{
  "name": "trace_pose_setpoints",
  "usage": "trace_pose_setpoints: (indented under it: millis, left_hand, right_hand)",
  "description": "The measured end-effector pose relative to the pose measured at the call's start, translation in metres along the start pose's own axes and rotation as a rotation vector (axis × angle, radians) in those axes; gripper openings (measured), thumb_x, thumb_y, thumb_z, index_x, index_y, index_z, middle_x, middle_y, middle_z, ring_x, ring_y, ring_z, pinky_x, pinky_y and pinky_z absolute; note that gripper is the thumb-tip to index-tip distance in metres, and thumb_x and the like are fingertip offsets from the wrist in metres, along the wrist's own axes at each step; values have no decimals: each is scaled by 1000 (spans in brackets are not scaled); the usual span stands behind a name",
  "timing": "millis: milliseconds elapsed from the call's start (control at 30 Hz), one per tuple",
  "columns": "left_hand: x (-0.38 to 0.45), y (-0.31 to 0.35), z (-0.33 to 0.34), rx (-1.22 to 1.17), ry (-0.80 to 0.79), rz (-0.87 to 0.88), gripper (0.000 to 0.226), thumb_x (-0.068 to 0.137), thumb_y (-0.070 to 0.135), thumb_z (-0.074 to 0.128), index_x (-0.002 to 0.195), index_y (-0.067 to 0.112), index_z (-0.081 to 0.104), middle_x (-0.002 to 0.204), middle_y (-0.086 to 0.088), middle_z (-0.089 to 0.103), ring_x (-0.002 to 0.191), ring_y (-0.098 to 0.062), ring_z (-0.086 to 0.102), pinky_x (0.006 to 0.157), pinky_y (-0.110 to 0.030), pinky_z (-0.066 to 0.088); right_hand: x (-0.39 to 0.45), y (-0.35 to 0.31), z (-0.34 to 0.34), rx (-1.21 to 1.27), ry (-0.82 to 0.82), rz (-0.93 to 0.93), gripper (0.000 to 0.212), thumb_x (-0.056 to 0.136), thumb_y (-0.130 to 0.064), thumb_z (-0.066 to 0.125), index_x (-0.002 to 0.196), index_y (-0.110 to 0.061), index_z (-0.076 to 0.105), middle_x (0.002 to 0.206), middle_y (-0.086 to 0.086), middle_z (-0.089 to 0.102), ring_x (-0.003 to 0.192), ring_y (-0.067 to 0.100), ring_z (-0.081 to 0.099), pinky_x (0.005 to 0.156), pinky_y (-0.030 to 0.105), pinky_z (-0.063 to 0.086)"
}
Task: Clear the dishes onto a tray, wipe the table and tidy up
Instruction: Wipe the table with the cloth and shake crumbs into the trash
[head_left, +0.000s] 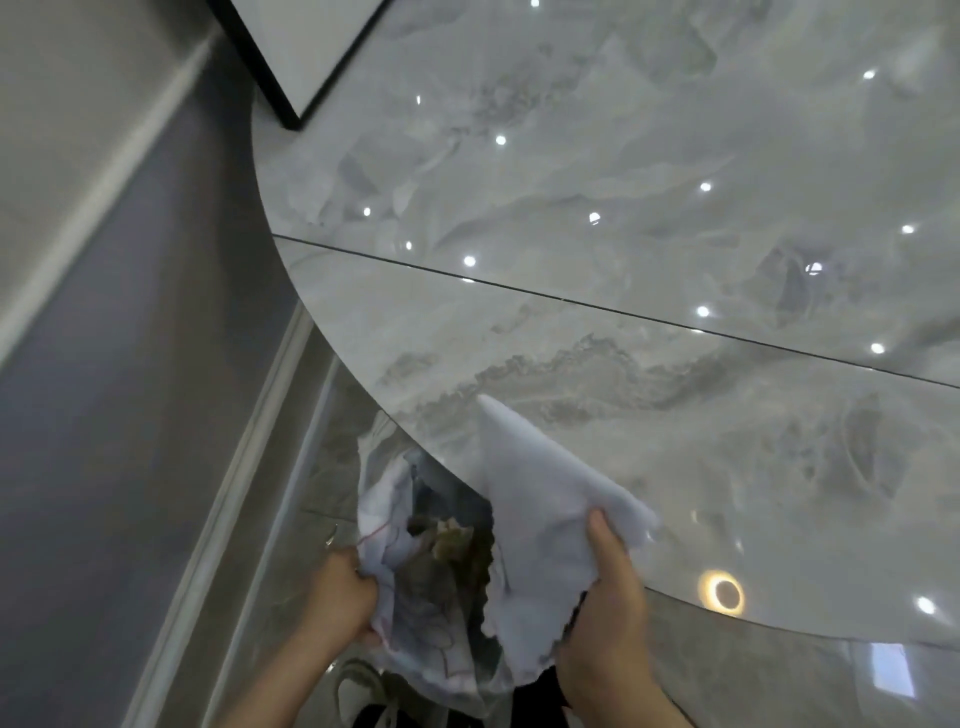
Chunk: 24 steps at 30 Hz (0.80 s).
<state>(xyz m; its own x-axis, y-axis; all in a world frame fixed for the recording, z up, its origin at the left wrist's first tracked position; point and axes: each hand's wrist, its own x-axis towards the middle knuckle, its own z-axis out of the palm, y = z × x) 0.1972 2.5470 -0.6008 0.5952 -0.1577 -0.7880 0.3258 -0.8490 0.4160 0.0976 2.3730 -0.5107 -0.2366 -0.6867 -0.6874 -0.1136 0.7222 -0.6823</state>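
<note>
Head view. The round marble-patterned worktop (623, 234) carries no dishes in the part shown, so clearing appears done; the tray named in the task is not in view. The right hand (605, 618) holds one pale cloth (540, 519), thumb on top and fingers curled beneath its scalloped lower edge; the grip is closed on the fabric. The cloth lies over the worktop's near rim, its far corner resting on the surface. The left hand (340, 592) pinches the rim of one thin plastic bag (415, 566), held open just below and beside the worktop edge; that grip is likewise closed. Brownish scraps (452, 540) lie inside the bag. Judged from this arrangement, wiping is at its closing stage, with crumbs being swept off the edge into the bag; disposal of the bag and final tidying remain. Count: two hands, one cloth, one bag, one worktop. A black-framed white panel (306, 47) stands at the worktop's far edge; a shoe (363, 691) shows on the floor below.
</note>
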Motion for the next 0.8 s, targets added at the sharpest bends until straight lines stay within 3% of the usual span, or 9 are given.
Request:
trace_pose_setpoints:
  millis: [67, 167, 267, 333, 433, 500, 567, 667, 800]
  left_hand:
    - [2, -4, -2, -26, 16, 44, 25, 87, -4, 49, 105, -3, 66, 85, -25, 70, 81, -34, 68, 70, -41, 55]
    - [9, -10, -1, -118, 47, 72, 29, 85, -11, 44, 102, -2, 67, 74, -24, 68, 76, -37, 67, 66, -40, 55]
    - [20, -15, -1, -128, 58, 53, 23, 90, -3, 48, 83, 10, 66, 60, 0, 61, 56, -15, 61, 41, -14, 45]
    - [28, -19, -2, -152, 54, 30, 24, 91, -2, 47, 80, 8, 66, 56, -3, 61, 49, -13, 59, 39, -17, 45]
    - [37, -32, -3, -213, 14, 40, 33, 89, -9, 40, 70, 1, 66, 48, -17, 60, 44, -29, 60, 43, -31, 50]
    - [42, -43, -3, -246, 37, 41, 36, 84, -13, 41, 67, 6, 67, 47, -15, 61, 43, -28, 60, 42, -31, 50]
    - [44, -51, -5, -281, 77, 32, 41, 82, -14, 42, 76, 17, 68, 51, -15, 63, 45, -28, 62, 42, -31, 50]
    - [48, -61, -5, -336, 112, -7, 54, 81, -15, 39, 75, 32, 65, 50, -11, 65, 43, -21, 63, 39, -28, 50]
    - [51, -71, -8, -345, 161, -100, 31, 84, -7, 47, 69, 14, 63, 42, -1, 61, 38, -16, 61, 33, -25, 46]
  right_hand:
    - [-7, -28, 13, 155, -278, 5, 39, 88, -43, 53, 106, -13, 71, 105, 12, 72, 97, 30, 68, 84, 41, 54]
    - [-4, -64, 21, 218, -543, -357, 37, 95, -36, 45, 76, -31, 77, 75, -12, 74, 71, 5, 70, 57, 17, 53]
    - [7, -90, 70, 20, -543, -809, 29, 94, -30, 40, 93, -28, 69, 80, -19, 70, 74, -6, 61, 67, 13, 47]
    - [18, -90, 105, -268, -518, -930, 41, 89, -40, 37, 112, -22, 66, 103, -3, 70, 87, 5, 57, 80, 24, 45]
    - [44, -81, 143, -690, -494, -837, 64, 83, -49, 26, 126, -11, 53, 123, 17, 58, 113, 32, 53, 98, 41, 38]
    - [50, -74, 157, -810, -492, -781, 52, 85, -45, 26, 111, -11, 54, 113, 15, 56, 120, 35, 47, 105, 49, 33]
    - [49, -65, 159, -789, -605, -837, 35, 85, -42, 30, 105, -26, 54, 106, 3, 50, 115, 27, 44, 108, 51, 28]
    - [42, -43, 149, -788, -881, -928, 50, 86, -45, 32, 132, -36, 49, 136, -14, 46, 134, 19, 33, 116, 45, 19]
    - [17, -16, 133, -807, -1153, -847, 30, 94, -41, 40, 115, -62, 49, 128, -42, 42, 124, -16, 34, 110, 29, 24]
